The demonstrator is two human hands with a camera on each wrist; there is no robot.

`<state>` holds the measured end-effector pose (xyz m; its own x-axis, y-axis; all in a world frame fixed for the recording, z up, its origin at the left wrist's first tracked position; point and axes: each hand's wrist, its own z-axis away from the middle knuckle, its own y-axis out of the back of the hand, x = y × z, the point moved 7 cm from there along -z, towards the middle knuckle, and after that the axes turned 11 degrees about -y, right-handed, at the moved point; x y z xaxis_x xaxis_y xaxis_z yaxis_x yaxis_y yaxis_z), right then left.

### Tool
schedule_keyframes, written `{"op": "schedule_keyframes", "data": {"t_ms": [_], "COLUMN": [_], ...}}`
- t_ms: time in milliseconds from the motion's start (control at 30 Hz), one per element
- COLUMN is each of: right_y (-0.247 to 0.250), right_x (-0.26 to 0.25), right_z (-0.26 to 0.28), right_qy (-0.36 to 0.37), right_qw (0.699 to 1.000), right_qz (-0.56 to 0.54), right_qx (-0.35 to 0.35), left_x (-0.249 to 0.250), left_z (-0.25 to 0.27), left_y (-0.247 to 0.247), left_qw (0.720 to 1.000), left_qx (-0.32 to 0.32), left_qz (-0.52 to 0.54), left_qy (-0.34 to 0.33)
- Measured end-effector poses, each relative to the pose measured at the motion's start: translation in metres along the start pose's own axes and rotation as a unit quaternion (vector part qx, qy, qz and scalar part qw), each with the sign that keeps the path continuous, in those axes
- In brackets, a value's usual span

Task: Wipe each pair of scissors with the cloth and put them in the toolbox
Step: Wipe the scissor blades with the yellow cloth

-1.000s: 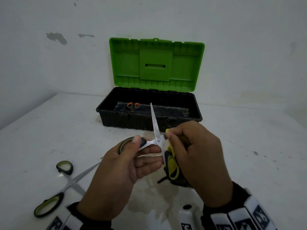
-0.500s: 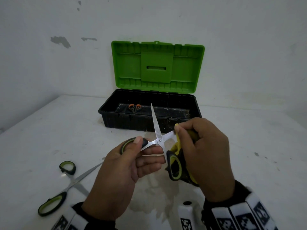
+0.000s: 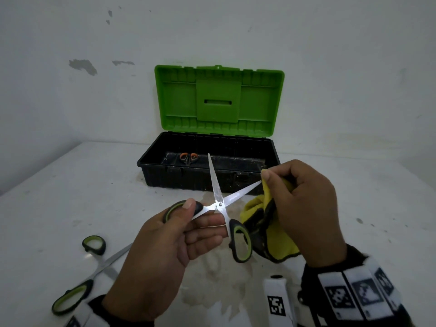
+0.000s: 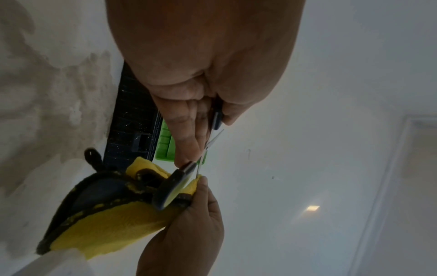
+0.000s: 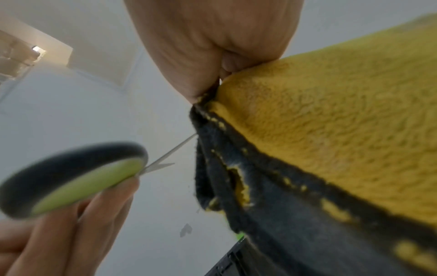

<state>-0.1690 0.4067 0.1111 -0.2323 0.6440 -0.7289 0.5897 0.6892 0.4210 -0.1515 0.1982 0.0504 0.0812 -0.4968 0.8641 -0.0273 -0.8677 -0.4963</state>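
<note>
My left hand [image 3: 186,223] grips one black-and-green handle of a pair of scissors [image 3: 220,204] held over the table with its blades spread wide. The other handle [image 3: 240,244] hangs free. My right hand [image 3: 299,197] pinches a yellow cloth with a black edge [image 3: 266,223] around the tip of the right-pointing blade. In the left wrist view the cloth [image 4: 113,220] bunches below the scissors [image 4: 175,184]. The toolbox [image 3: 207,171], black with an upright green lid, stands open behind, with small orange-handled scissors [image 3: 188,157] inside. Another green-handled pair [image 3: 87,274] lies open on the table at the left.
A white table [image 3: 70,197], stained near the middle, meets a white wall behind the toolbox. A white tagged block [image 3: 277,298] shows near my right wrist at the bottom edge. Bare table surface lies to the right of the toolbox.
The right hand slid the cloth outward along one blade, from near the pivot to its tip. The blades spread wider. The left hand kept its hold on the handle.
</note>
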Motion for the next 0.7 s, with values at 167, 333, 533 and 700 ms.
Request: {"op": "schedule_keyframes", "data": {"t_ms": [167, 333, 533, 700], "right_y": [0.015, -0.012, -0.01, -0.016], "right_x": [-0.012, -0.045, -0.03, -0.039], "right_z": [0.005, 0.032, 0.023, 0.031], "right_qy": [0.025, 0.162, 0.139, 0.161], "right_qw": [0.999, 0.982, 0.989, 0.982], "right_qz": [-0.042, -0.008, -0.012, -0.034], "right_qx": [0.011, -0.097, -0.05, -0.087], "left_x": [0.004, 0.003, 0.003, 0.006], "left_z": [0.0, 0.001, 0.004, 0.004], "left_y": [0.004, 0.002, -0.004, -0.007], "left_qw": [0.999, 0.998, 0.997, 0.998], "left_qx": [0.03, 0.045, 0.033, 0.029], "left_qz": [0.015, 0.024, 0.036, 0.027], "left_qy": [0.013, 0.023, 0.051, 0.048]}}
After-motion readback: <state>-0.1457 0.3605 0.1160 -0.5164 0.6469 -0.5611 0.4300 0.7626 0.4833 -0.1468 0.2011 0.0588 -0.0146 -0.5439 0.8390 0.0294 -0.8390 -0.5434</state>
